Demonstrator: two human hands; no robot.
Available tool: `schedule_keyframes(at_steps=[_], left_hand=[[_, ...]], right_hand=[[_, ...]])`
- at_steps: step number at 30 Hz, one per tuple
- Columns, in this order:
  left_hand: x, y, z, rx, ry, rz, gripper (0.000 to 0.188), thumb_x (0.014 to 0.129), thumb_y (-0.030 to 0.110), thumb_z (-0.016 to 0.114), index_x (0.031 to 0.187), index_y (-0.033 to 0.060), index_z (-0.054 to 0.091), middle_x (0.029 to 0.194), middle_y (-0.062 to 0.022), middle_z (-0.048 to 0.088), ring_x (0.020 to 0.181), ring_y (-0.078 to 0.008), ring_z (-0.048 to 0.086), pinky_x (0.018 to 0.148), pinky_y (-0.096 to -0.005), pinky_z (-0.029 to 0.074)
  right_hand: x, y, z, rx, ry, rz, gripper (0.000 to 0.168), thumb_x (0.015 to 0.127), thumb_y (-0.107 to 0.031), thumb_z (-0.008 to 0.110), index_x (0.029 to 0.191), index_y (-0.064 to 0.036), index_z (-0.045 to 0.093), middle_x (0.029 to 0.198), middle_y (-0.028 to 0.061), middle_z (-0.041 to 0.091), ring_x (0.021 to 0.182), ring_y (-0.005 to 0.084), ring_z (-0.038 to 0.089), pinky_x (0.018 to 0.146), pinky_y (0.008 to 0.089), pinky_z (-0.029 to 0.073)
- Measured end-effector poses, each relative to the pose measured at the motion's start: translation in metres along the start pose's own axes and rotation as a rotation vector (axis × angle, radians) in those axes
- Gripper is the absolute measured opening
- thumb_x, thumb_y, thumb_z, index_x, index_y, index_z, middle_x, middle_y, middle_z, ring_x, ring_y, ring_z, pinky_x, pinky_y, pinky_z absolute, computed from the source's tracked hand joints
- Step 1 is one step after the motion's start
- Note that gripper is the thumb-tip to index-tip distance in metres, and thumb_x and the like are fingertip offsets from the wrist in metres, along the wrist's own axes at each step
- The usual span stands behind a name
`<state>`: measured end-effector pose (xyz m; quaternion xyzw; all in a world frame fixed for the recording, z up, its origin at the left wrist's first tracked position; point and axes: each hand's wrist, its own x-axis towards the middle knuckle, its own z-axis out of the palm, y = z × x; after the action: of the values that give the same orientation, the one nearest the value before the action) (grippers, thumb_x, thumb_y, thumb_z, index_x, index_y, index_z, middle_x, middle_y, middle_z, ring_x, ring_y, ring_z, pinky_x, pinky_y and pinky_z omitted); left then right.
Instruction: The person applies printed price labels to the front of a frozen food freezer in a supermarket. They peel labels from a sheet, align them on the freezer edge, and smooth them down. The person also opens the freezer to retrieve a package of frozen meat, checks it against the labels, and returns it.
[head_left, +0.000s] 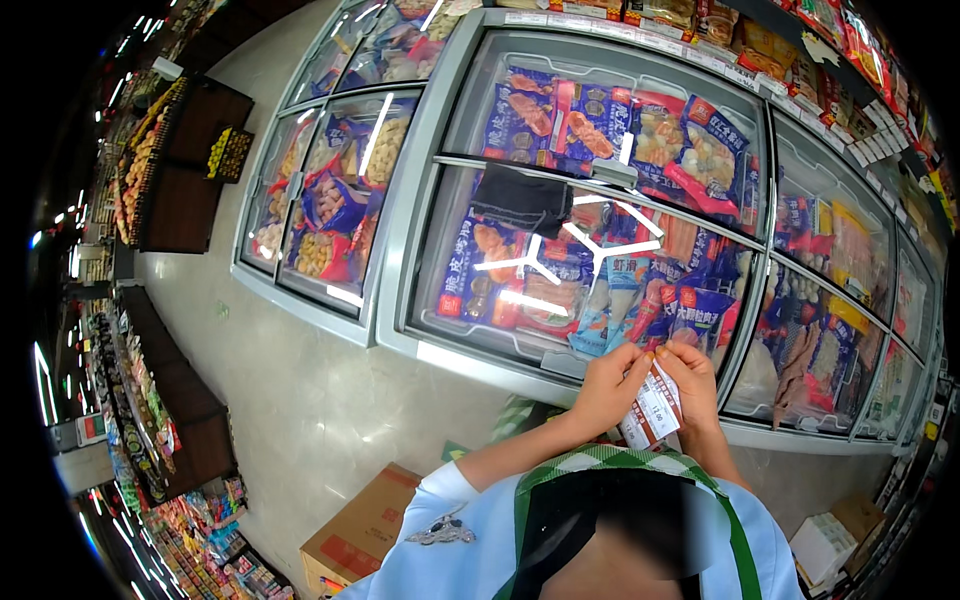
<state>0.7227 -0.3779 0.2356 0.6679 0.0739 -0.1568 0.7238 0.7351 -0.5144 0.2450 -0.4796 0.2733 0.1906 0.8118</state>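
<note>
Both of my hands meet over the near rim of a glass-topped chest freezer (480, 369). My left hand (611, 386) and my right hand (691, 379) pinch the top edge of some printed price tags (654, 412) between thumbs and fingers. The tags hang below the fingertips, white with reddish-brown bands. On the freezer's glass lies a folded dark cloth (521, 199). Under the glass are frozen food packs, among them a light-blue bag (615, 292) and a purple bag (697, 311).
A second freezer (337, 202) adjoins on the left. Price labels line a shelf of packaged food (690, 30) behind the freezers. A cardboard box (364, 517) stands on the floor at lower left, a white carton (823, 544) at lower right. Produce stands (176, 172) are farther left.
</note>
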Motion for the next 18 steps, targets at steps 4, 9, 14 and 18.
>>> schedule_keyframes(at_steps=[4, 9, 14, 18], left_hand=[[-0.015, -0.006, 0.006, -0.022, 0.039, -0.023, 0.019, 0.093, 0.015, 0.051, 0.082, 0.0003, 0.054, 0.064, 0.0019, 0.053, 0.06, -0.0007, 0.045, 0.05, -0.0194, 0.036], [-0.029, -0.003, 0.011, -0.049, 0.121, 0.013, 0.019, 0.093, 0.015, 0.051, 0.081, 0.0005, 0.054, 0.063, 0.002, 0.054, 0.058, -0.0004, 0.044, 0.048, -0.0197, 0.036], [-0.037, 0.008, 0.008, 0.047, 0.275, 0.09, 0.021, 0.091, 0.016, 0.054, 0.079, -0.0011, 0.052, 0.057, -0.0073, 0.053, 0.051, -0.0081, 0.045, 0.047, -0.0273, 0.037], [-0.045, 0.007, 0.008, 0.118, 0.301, 0.149, 0.02, 0.09, 0.015, 0.054, 0.078, -0.0011, 0.053, 0.058, -0.0094, 0.055, 0.05, -0.0101, 0.047, 0.046, -0.0285, 0.038]], right_hand=[[-0.013, 0.003, 0.001, -0.063, -0.005, -0.06, 0.007, 0.085, -0.005, 0.059, 0.086, 0.0, 0.063, 0.073, 0.0026, 0.062, 0.06, 0.0063, 0.056, 0.053, 0.0197, 0.044], [-0.021, -0.003, 0.0, -0.122, -0.085, -0.061, 0.014, 0.086, -0.009, 0.059, 0.095, 0.001, 0.061, 0.077, 0.0013, 0.061, 0.062, 0.0058, 0.055, 0.055, 0.0196, 0.044], [-0.027, -0.01, -0.009, -0.114, -0.142, 0.035, 0.024, 0.086, -0.008, 0.06, 0.106, 0.003, 0.056, 0.085, 0.0049, 0.063, 0.068, 0.0071, 0.058, 0.058, 0.0211, 0.047], [-0.03, -0.004, -0.015, -0.141, -0.208, -0.086, 0.023, 0.084, -0.004, 0.062, 0.105, 0.004, 0.057, 0.083, 0.0076, 0.064, 0.068, 0.0081, 0.06, 0.058, 0.0215, 0.047]])
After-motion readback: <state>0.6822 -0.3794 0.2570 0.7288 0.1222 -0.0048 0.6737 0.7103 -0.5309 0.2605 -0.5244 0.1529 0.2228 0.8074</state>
